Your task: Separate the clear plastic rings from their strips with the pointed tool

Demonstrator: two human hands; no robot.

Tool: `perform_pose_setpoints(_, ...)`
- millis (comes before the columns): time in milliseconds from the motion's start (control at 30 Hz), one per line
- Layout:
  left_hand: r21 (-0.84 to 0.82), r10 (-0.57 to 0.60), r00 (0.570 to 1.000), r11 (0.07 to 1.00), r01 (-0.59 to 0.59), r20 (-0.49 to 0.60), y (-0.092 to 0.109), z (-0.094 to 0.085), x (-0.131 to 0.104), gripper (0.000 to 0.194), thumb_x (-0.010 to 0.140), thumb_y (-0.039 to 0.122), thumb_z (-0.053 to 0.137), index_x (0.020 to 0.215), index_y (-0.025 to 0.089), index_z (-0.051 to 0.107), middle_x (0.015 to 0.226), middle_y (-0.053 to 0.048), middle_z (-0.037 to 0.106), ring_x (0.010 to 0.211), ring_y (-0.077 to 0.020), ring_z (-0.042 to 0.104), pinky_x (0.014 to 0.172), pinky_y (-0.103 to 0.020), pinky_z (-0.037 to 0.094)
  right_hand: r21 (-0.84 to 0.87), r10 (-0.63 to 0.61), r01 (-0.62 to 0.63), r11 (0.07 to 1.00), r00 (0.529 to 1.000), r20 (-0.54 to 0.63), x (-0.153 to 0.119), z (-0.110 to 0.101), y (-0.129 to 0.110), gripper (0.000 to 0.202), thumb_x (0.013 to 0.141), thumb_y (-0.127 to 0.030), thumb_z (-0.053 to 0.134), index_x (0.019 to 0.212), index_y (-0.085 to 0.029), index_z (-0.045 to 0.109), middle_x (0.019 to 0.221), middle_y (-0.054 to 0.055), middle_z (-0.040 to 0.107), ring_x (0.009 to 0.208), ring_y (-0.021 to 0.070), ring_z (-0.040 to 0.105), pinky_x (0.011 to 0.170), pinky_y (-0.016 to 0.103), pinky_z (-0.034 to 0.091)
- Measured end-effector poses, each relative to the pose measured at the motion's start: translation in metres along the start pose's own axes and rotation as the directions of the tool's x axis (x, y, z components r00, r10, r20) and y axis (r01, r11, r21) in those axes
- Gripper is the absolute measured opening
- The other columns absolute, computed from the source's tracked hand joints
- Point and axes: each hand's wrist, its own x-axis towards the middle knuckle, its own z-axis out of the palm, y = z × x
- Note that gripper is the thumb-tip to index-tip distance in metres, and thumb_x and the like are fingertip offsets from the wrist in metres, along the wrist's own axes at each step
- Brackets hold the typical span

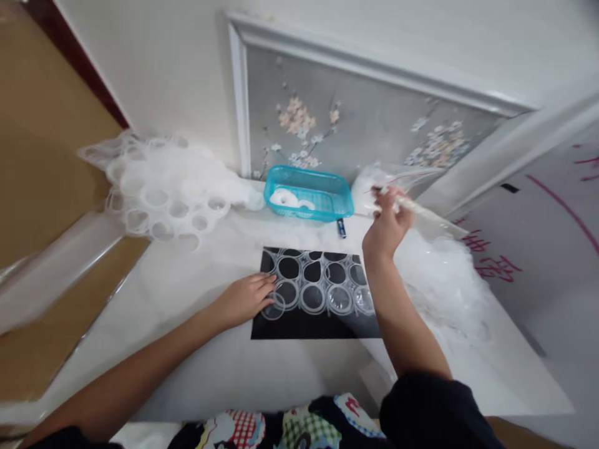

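Several left fingers (261, 282) slightly apart on rings (326, 288)

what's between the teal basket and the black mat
In the head view, a small blue item beside the teal basket, plus blurred whitish material, lie before the black mat.

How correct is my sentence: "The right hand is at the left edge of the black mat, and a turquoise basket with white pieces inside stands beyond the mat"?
One part is wrong: the head view shows the left hand at the left edge of the black mat. The turquoise basket with white pieces inside does stand beyond it.
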Motion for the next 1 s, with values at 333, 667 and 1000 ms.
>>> perform_pose_setpoints(333, 0.000, 0.185, 0.968, 0.982, -0.188, -0.171, 0.020, -0.056, 0.143, 0.028, 0.100, 0.028, 0.043, 0.091, 0.018, 0.067, 0.105, -0.009, 0.075, 0.094, -0.0259, 0.070, 0.082, -0.041, 0.057, 0.435, 0.373, -0.478, 0.763, 0.875, 0.307, 0.003, -0.098, -0.077, 0.020, 0.075, -0.034, 0.080, 0.086, -0.023, 0.068, 0.065, -0.004, 0.066, 0.044, 0.0053, 0.043, 0.042, 0.019, 0.037)
perform_pose_setpoints(667, -0.745, -0.043, 0.964, 0.644, -0.173, -0.261, 0.141, -0.105, 0.284, 0.039, 0.096, 0.047, 0.052, 0.123, 0.022, 0.064, 0.124, -0.010, 0.069, 0.109, -0.0251, 0.067, 0.089, -0.040, 0.057, 0.594, 0.313, -0.514, 0.619, 0.855, 0.414, 0.001, -0.133, -0.135, 0.015, 0.081, -0.038, 0.077, 0.084, -0.026, 0.068, 0.073, -0.002, 0.075, 0.030, -0.0027, 0.011, 0.031, 0.015, 0.010)
perform_pose_setpoints(1000, -0.994, -0.082, 0.990, -0.024, 0.111, 0.113, 0.156, -0.111, 0.262, 0.023, 0.081, 0.037, 0.069, 0.098, 0.021, 0.071, 0.092, -0.004, 0.077, 0.079, -0.0200, 0.073, 0.076, -0.032, 0.059, 0.624, 0.236, -0.736, 0.262, 0.676, 0.698, 0.006, -0.143, -0.132, 0.005, 0.088, -0.033, 0.070, 0.092, -0.031, 0.073, 0.085, -0.004, 0.080, 0.023, -0.0058, 0.004, 0.023, 0.009, 0.000)
